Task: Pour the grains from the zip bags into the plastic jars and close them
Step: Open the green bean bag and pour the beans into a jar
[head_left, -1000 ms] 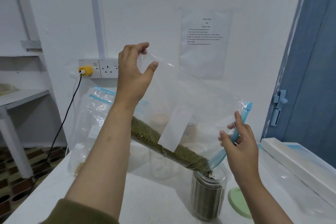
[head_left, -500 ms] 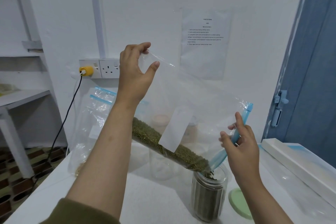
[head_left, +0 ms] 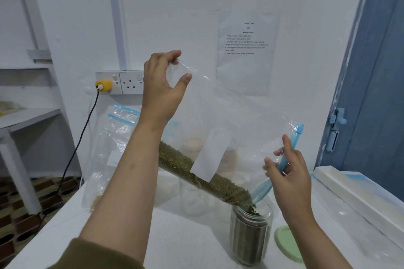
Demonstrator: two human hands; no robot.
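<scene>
Green grains (head_left: 203, 178) half poured; our left hand (head_left: 162, 85) and right hand (head_left: 286, 172) pinch the zip bag (head_left: 229, 116) over the nearly full jar (head_left: 250, 236), its lid (head_left: 288, 244) still off.

Wall socket (head_left: 131, 82) w/ yellow plug (head_left: 104, 85), taped sheet (head_left: 247, 50), blue door (head_left: 371, 94)

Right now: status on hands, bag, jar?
Left hand pinches zip bag corner high; right hand holds blue zip end. Green grains pouring into jar, nearly full. Green lid lies beside jar, nothing blocking.

Tilted zip bag (head_left: 229, 129) over jar (head_left: 250, 238)
</scene>
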